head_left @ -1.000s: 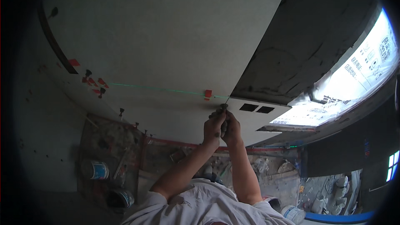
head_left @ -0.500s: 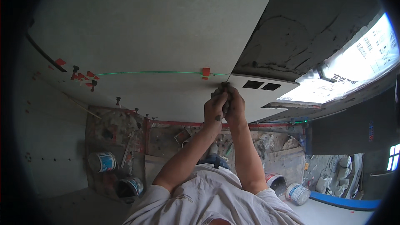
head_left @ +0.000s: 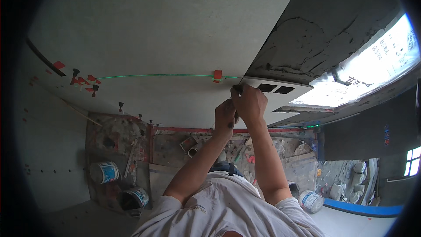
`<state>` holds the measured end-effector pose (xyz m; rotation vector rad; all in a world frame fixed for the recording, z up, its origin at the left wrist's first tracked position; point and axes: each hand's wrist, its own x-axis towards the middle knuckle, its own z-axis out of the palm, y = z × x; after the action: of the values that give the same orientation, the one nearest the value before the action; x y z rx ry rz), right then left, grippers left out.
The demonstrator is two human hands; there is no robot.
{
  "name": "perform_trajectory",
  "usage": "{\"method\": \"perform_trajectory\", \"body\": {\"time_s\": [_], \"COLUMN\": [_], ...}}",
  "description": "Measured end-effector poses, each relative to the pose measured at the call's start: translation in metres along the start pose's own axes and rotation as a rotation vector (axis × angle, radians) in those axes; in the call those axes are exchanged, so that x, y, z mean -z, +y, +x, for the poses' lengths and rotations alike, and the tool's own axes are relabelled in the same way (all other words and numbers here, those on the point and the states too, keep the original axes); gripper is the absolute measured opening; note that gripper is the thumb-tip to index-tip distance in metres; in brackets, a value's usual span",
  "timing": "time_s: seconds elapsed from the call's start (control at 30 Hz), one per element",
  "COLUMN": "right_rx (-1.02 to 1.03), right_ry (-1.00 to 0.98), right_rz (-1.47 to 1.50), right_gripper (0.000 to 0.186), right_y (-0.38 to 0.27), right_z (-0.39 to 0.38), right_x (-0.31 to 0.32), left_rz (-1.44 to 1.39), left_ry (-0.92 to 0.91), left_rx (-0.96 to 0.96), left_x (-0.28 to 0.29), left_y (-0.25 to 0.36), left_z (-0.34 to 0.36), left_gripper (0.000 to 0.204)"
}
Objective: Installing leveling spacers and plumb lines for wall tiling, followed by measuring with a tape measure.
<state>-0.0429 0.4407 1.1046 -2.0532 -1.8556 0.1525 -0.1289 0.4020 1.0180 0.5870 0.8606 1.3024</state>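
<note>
In front of me stands a large pale wall tile [head_left: 166, 44], and a green laser line [head_left: 158, 75] runs across it. My right hand [head_left: 252, 103] is closed, its fingertips pinching a small dark knob-like tile leveler [head_left: 237, 88] at the joint beside a cut tile [head_left: 285, 98]. That tile has two square cutouts. Just below and to the left, my left hand [head_left: 224, 115] is closed; dark material shows at its inner edge, too hidden to name. A red tab [head_left: 217, 75] sticks to the tile just above the hands.
More dark knob levelers [head_left: 121, 106] and red tabs [head_left: 80, 80] sit along joints at left. Dark mortar [head_left: 315, 35] covers the wall at upper right, beside a plastic-covered window [head_left: 372, 70]. Buckets [head_left: 104, 172] stand on the littered floor, others at lower right [head_left: 312, 201].
My hands were clasped together around something dark. Now the right hand has moved up and slightly right to the joint, apart from the left hand, which stays lower.
</note>
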Motion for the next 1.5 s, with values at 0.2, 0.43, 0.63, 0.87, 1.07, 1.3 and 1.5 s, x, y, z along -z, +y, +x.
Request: {"method": "perform_trajectory", "body": {"time_s": [0.2,0.43,0.63,0.87,1.07,1.3,1.5], "right_rx": [0.073,0.071,0.126,-0.010,-0.214,-0.148,-0.137], "right_ry": [-0.047,-0.093,-0.062,0.018,-0.275,-0.093,-0.147], "right_rz": [-0.087,-0.186,0.072,0.731,1.195,0.905,0.810], "right_gripper": [0.041,0.043,0.044,0.049,0.041,0.037,0.036], "right_y": [-0.001,-0.007,0.006,0.058,0.047,0.025,0.025], "right_z": [0.000,0.008,0.011,-0.023,-0.046,-0.035,-0.039], "right_x": [0.004,-0.008,-0.003,-0.009,-0.025,-0.032,-0.026], "left_rz": [0.013,-0.043,-0.134,-0.195,-0.427,-0.600,-0.733], "left_ry": [-0.056,-0.047,-0.108,-0.274,-0.778,-0.732,-0.803], "left_rx": [-0.055,-0.054,-0.026,0.053,0.271,0.285,0.319], "left_x": [0.002,0.008,0.009,0.032,0.031,0.034,0.043], "left_y": [-0.003,-0.012,-0.010,0.010,-0.001,-0.027,-0.034], "left_z": [0.001,0.008,0.008,0.029,0.055,0.076,0.082], "left_gripper": [0.034,0.035,0.033,0.052,0.068,0.068,0.058]}}
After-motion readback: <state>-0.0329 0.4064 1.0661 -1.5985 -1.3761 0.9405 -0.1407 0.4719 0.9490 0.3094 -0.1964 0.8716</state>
